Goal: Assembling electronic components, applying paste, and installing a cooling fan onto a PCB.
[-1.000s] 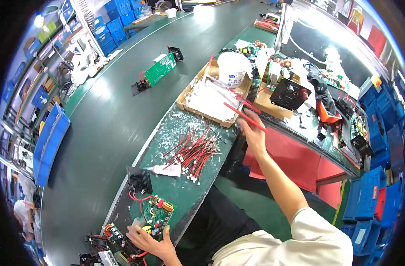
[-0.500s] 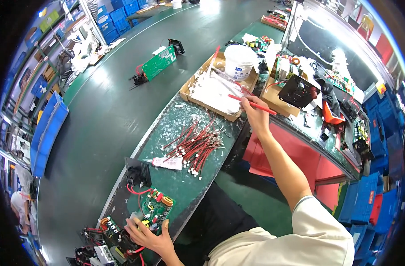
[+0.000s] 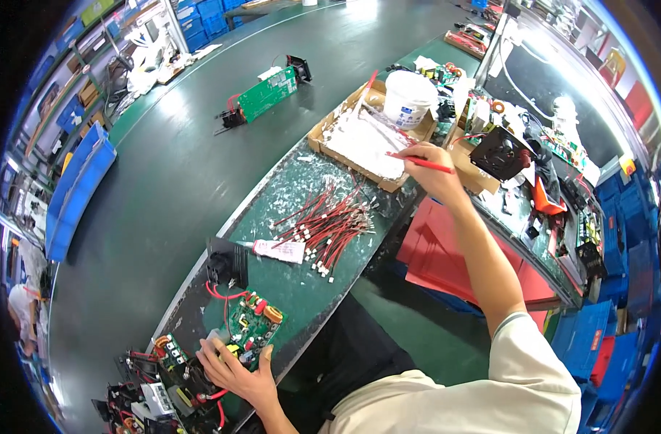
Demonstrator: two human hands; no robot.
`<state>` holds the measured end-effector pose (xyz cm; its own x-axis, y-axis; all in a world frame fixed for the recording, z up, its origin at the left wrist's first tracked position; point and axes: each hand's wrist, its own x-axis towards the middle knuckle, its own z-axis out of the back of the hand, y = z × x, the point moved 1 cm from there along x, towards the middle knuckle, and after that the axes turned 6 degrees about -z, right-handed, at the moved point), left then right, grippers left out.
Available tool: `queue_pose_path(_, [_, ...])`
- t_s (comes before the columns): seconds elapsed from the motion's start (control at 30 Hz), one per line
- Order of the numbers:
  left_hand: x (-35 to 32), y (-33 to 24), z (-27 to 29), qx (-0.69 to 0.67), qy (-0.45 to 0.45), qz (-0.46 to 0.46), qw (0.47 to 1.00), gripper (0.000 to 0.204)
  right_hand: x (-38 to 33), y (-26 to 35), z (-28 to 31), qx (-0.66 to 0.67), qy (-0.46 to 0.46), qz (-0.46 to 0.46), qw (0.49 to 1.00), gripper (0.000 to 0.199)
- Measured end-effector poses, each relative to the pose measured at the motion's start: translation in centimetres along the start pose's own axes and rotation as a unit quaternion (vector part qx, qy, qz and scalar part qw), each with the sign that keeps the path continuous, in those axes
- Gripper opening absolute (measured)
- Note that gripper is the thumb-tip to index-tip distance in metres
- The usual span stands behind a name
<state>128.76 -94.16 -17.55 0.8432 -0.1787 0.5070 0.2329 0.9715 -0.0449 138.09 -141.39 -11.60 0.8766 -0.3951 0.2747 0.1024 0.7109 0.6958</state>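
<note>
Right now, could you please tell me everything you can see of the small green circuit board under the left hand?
The small green circuit board lies flat near the edge of the dark green bench. It carries a copper-coloured coil, red parts and a yellow part. Red wires run from it to a black fan-like block beside it. The left hand rests its fingers on the board's near edge.

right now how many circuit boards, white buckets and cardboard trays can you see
green circuit boards: 2, one under the left hand, one out on the belt
white bucket: 1
cardboard tray: 1
total: 4
</note>
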Motion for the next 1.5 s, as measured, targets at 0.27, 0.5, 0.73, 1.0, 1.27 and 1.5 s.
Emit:
queue_pose_path(0.27, [2.0,-0.7,3.1,-0.080,0.114,-0.003,0.990,0.089,-5.4,6.8,3.5,0.303,0.065,-0.083,0.947,0.025])
queue_pose_path(0.5, [0.3,0.6,2.6,-0.069,0.101,-0.006,0.992,0.093,-12.2,18.2,-4.1,0.307,0.288,0.131,0.897,0.013])
queue_pose_path(0.73, [-0.8,0.9,0.6,-0.065,0.006,-0.015,0.998,0.101,-15.0,20.7,-6.3,0.213,0.333,0.192,0.898,0.012])
queue_pose_path(1.0, [-1.0,0.7,-0.2,-0.029,-0.045,-0.022,0.998,0.100,-16.2,20.5,-7.6,0.160,0.314,0.236,0.905,0.011])
queue_pose_path(1.27, [-1.1,0.6,-0.1,-0.033,-0.038,-0.015,0.999,0.101,-16.1,20.1,-9.0,0.127,0.286,0.300,0.901,0.010])
queue_pose_path(1.5, [-0.9,0.8,-0.5,-0.030,-0.051,-0.025,0.998,0.100,-16.1,20.4,-8.1,0.219,0.238,0.253,0.912,0.011])
